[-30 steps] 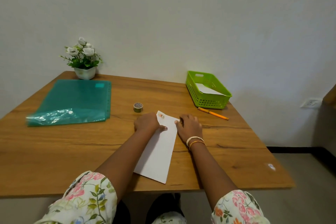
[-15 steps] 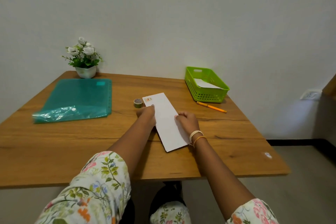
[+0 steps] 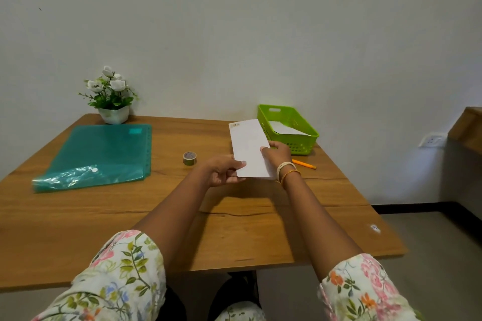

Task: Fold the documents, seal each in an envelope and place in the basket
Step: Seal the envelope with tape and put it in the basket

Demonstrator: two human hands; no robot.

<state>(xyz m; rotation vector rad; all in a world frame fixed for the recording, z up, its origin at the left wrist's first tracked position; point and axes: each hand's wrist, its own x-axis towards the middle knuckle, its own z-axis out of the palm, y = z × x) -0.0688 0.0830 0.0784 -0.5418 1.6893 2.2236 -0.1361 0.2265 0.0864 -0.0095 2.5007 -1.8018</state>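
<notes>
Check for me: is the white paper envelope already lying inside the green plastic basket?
No, the white paper envelope is held above the table by the left hand and right hand, just short of the green plastic basket.

Envelope [image 3: 249, 150] centre frame: matt white paper. Table [image 3: 78, 216]: smooth wood grain. Basket [image 3: 300, 122] upper right: green perforated plastic. Folder [image 3: 99, 154] left: glossy translucent teal plastic. Sleeves [image 3: 117, 281] bottom: floral cloth.
</notes>
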